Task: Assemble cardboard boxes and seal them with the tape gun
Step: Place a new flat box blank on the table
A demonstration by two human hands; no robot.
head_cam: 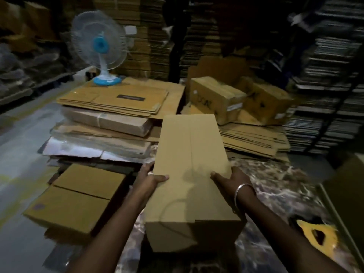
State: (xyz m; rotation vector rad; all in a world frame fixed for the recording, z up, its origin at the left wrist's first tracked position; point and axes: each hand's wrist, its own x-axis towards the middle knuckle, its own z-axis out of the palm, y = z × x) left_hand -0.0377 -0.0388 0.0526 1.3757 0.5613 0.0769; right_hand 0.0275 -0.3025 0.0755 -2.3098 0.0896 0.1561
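Cardboard fills the view: an assembled box [192, 174] sits upright in front of the person, its long top face turned to the camera with the centre seam between the two flaps running away down its length. The left hand [152, 179] grips the left edge, thumb laid flat over the top and fingers wrapped down the side out of sight; the right hand [229, 177], with a bangle [241, 192] at the wrist, mirrors it on the right edge. Holding both sides at once likely keeps the flaps pressed together and the box square, so the seam stays shut for taping. No tape shows on the seam, as far as the dim, blurred picture lets me tell, and no tape gun is in view, so sealing seems not yet done.

To the left lies a second box [76, 196] with its flaps closed. Behind it rises a stack of flat blanks [114, 101], probably stock kept within reach, and a fan [99, 46] stands on the far end of that stack. To the right rear sit two taped cartons [238, 97] on more flattened card.
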